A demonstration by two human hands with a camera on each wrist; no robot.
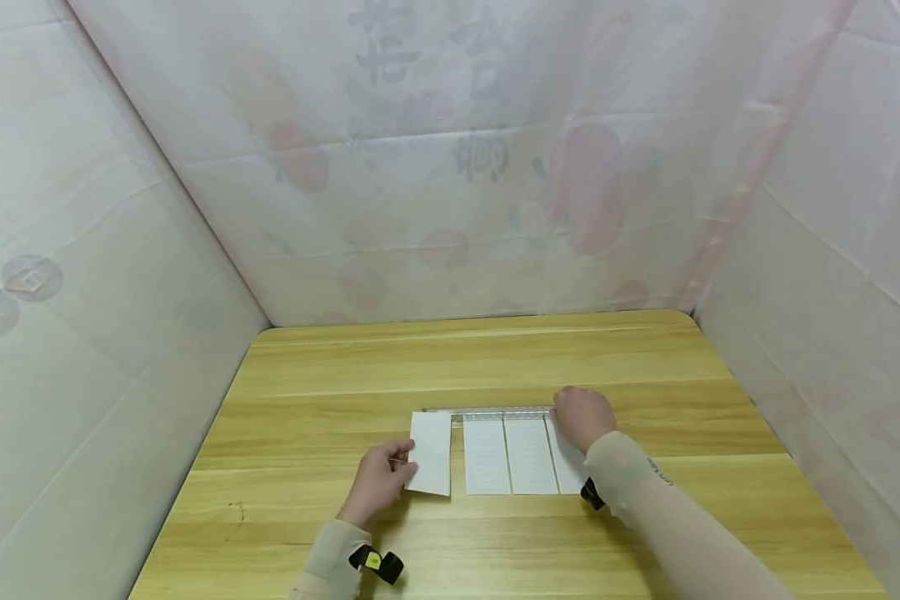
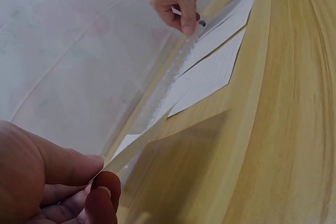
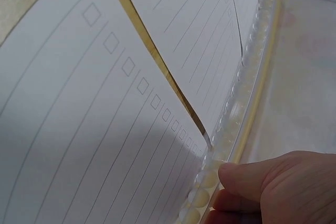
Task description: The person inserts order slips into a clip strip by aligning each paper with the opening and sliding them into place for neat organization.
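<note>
My left hand [image 1: 377,482] pinches a small white paper sheet [image 1: 430,454] between thumb and fingers. In the left wrist view the sheet is tilted, its lower side lifted off the table. A clear plastic binder spine [image 1: 487,413] with a row of rings runs along the top of several lined paper strips [image 1: 487,457]. My right hand [image 1: 585,417] grips that spine near its right end, thumb on top in the right wrist view. Small checkboxes line one side of the strips. The right hand hides part of the rightmost strip [image 1: 567,462].
The wooden table [image 1: 307,383] extends around the papers on all sides. White printed cloth walls [image 1: 442,208] enclose its back and both sides. A black wrist strap [image 1: 376,562] sits on the left sleeve.
</note>
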